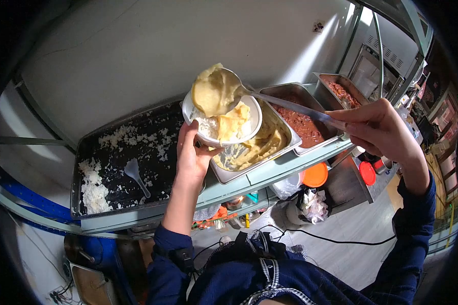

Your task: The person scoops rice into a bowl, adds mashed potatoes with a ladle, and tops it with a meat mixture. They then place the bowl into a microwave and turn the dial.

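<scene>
My left hand (191, 155) grips a white bowl (256, 118) from its near left side. Inside the bowl lie white rice (207, 126) and a pale yellow mash (231, 124). My right hand (376, 129) is closed around the handle of a metal ladle (290, 104). The ladle's head, heaped with yellow mash, is tilted over the bowl's far rim. Below and right of the bowl, a steel pan (296, 140) holds more of the mash. A black tray (137, 122) with scattered rice and a translucent rice paddle (134, 172) is to the left.
Two steel pans of reddish-brown food (303, 122) (341, 89) stand at the right on the pale green shelf (229, 190). Under it are an orange lid (315, 175), a red lid (367, 173) and a bin with a plastic bag (314, 206). A black cable (341, 242) crosses the floor.
</scene>
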Demonstrator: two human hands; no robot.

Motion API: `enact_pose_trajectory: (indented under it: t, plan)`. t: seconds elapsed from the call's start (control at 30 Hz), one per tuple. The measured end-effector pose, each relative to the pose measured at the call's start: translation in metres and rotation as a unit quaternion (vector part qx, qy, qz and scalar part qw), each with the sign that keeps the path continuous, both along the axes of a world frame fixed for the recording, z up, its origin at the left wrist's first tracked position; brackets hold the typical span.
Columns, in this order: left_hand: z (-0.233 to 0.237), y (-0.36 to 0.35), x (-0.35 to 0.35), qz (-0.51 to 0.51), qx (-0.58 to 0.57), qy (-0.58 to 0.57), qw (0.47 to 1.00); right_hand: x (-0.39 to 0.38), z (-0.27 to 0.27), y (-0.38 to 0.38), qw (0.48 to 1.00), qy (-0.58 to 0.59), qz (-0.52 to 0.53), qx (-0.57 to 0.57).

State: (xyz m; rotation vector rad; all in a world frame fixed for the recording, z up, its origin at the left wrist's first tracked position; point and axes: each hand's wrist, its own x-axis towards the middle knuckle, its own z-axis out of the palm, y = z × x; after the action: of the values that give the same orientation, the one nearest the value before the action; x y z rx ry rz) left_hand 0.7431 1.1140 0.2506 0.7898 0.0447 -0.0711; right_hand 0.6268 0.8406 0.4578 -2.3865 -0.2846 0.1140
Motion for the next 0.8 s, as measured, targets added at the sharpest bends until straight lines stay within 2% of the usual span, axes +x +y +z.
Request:
enact_pose_trajectory:
  t: [0.07, 0.17, 0.27, 0.37, 0.47, 0.57, 0.67, 0.77, 0.8]
  plan:
    - [-0.005, 0.003, 0.004, -0.016, -0.011, 0.005, 1.000, 0.000, 0.001, -0.003, 0.999, 0.029, 0.013, 0.018]
    - [-0.010, 0.009, 0.007, -0.062, -0.062, 0.001, 0.996, 0.006, -0.004, -0.005, 0.999, 0.035, 0.010, -0.039]
    - [-0.002, 0.009, -0.002, -0.092, -0.078, -0.067, 0.990, 0.019, -0.012, -0.021, 0.998, 0.041, -0.014, -0.045]
    - [-0.002, 0.012, -0.003, -0.072, -0.071, -0.091, 0.991, 0.023, -0.012, -0.031, 0.998, 0.047, -0.024, -0.032]
    - [-0.003, 0.013, -0.003, -0.055, -0.059, -0.088, 0.993, 0.024, -0.014, -0.039, 0.997, -0.032, 0.015, -0.073]
    - [-0.007, 0.016, -0.001, -0.048, -0.053, -0.070, 0.995, 0.018, -0.005, -0.032, 0.998, -0.049, 0.017, -0.024]
    - [-0.006, 0.014, -0.002, -0.052, -0.052, -0.063, 0.995, 0.014, 0.003, -0.030, 0.999, -0.042, 0.030, -0.010]
    - [-0.005, 0.013, -0.001, -0.060, -0.043, -0.059, 0.996, 0.014, 0.002, -0.019, 0.997, -0.007, 0.029, -0.067]
    - [-0.005, 0.013, -0.001, -0.062, -0.039, -0.059, 0.996, 0.017, -0.001, -0.019, 0.998, -0.005, 0.045, -0.051]
